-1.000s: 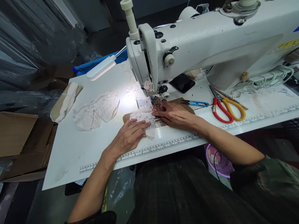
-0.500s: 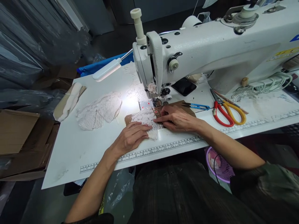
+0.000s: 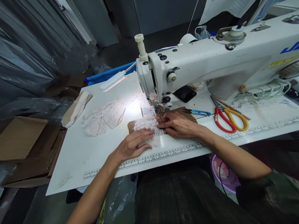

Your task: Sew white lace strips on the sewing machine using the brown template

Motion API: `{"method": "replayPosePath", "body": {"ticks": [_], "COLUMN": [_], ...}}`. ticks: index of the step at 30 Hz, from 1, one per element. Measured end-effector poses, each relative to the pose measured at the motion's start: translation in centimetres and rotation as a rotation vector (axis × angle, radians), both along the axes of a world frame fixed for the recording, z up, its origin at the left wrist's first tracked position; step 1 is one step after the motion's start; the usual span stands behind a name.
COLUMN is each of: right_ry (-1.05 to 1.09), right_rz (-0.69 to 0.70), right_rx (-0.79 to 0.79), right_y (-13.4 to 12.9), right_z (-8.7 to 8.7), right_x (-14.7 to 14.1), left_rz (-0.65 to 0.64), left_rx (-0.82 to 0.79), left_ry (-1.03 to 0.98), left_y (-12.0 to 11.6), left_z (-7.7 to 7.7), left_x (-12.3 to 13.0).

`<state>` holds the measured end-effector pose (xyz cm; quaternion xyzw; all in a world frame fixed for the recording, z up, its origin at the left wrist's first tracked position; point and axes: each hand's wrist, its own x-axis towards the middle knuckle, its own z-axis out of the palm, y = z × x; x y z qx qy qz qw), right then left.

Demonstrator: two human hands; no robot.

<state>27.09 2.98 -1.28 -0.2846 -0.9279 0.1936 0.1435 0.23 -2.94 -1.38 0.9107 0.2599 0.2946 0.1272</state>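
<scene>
White lace fabric lies under the front of a white sewing machine, over a brown piece. My left hand rests flat on the near left part of the lace, its fingers extended and the thumb apart. Just right of the needle area, my right hand lies on the brown piece, index finger pointing at the lace edge. Its other fingers are bent, and whether they pinch anything is hidden. More lace is spread to the left under the lamp.
Blue thread snips, scissors with red and yellow handles and a black phone are on the table right of the needle. A rolled cloth bundle lies at the left edge. A printed ruler runs along the front.
The view has shifted, so the machine and table appear lower. My left thumb has spread away from the fingers on the lace. My right hand looks nearly unchanged.
</scene>
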Motion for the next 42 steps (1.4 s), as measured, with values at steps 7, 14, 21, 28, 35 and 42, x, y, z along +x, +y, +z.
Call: {"method": "replayPosePath", "body": {"ticks": [7, 14, 21, 28, 35, 42], "right_ry": [0.025, 0.012, -0.007, 0.012, 0.034, 0.036], "right_rz": [-0.029, -0.037, -0.037, -0.13, -0.165, -0.173], "right_rx": [-0.002, 0.015, 0.046, 0.056, 0.084, 0.078], "right_y": [0.0, 0.0, -0.1, 0.1, 0.1, 0.1], "right_z": [-0.2, 0.1, -0.1, -1.2, -1.6, -1.3], "right_x": [0.1, 0.0, 0.0, -0.2, -0.2, -0.3], "left_rz": [0.175, 0.108, 0.233, 0.222, 0.264, 0.299], "left_rx": [0.169, 0.151, 0.187, 0.214, 0.144, 0.067], "left_ry": [0.181, 0.36, 0.469, 0.567, 0.565, 0.397], "left_y": [4.0, 5.2, 3.9, 6.2, 6.4, 6.2], "left_z": [0.2, -0.2, -0.5, 0.1, 0.4, -0.8], "left_x": [0.5, 1.7, 2.5, 3.3, 3.0, 3.0]}}
